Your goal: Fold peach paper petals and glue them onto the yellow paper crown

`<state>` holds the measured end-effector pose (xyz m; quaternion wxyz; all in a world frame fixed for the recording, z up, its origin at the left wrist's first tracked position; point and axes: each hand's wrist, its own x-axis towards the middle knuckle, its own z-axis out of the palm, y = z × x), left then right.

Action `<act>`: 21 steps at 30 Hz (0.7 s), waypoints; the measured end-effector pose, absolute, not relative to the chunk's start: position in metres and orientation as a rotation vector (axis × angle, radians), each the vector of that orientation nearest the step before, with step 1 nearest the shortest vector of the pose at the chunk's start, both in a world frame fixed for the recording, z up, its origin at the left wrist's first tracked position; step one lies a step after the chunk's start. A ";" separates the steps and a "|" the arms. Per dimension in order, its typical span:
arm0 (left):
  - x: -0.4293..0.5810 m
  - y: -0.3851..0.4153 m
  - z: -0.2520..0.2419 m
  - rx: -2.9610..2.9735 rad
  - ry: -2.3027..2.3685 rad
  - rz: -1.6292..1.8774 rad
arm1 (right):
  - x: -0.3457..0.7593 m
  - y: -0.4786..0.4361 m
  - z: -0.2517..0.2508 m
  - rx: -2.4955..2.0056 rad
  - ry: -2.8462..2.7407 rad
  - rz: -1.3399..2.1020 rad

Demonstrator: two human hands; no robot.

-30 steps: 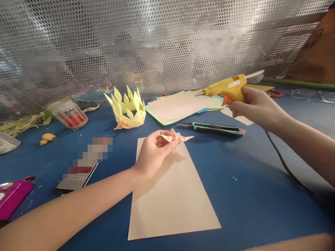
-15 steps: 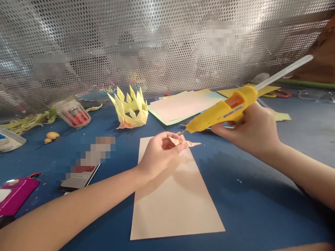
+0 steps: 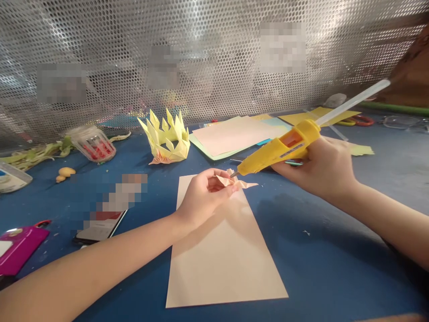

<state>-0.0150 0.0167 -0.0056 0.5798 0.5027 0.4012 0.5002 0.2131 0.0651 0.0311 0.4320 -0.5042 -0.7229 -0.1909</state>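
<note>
Between the thumb and fingers of my left hand [image 3: 206, 194] is a small folded pink paper piece [image 3: 246, 184], held over the top end of a long pale pink sheet [image 3: 224, 259]. My right hand [image 3: 330, 167] is wrapped round the handle of a yellow glue gun [image 3: 279, 150], which has a clear glue stick [image 3: 355, 102] sticking out of its back. The metal nozzle points down to the left and meets the folded piece near my left fingertips. Part of the folded piece is hidden by my left fingers.
Behind the sheet stands a yellow folded-paper crown [image 3: 182, 147], beside stacked coloured papers [image 3: 231, 136]. On the left are a tilted jar [image 3: 95, 145] with red bits, a phone [image 3: 102, 228] and a magenta object [image 3: 25, 248]. Scissors [image 3: 363, 120] lie at the back right.
The glue gun and my right hand have shifted slightly, with the glue stick's end lower and further left. My left hand still holds the folded piece in nearly the same place.
</note>
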 end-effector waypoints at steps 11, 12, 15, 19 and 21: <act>-0.014 0.015 -0.004 1.179 0.955 1.165 | 0.213 0.067 0.029 -1.255 -1.824 -0.489; -0.014 0.016 -0.004 1.180 0.952 1.166 | 0.213 0.067 0.029 -1.255 -1.826 -0.491; -0.014 0.015 -0.003 1.178 0.943 1.165 | 0.214 0.067 0.029 -1.255 -1.833 -0.496; -0.015 0.015 -0.003 1.165 0.935 1.160 | 0.215 0.067 0.028 -1.250 -1.840 -0.504; -0.015 0.015 -0.004 1.167 0.936 1.162 | 0.215 0.067 0.028 -1.241 -1.844 -0.510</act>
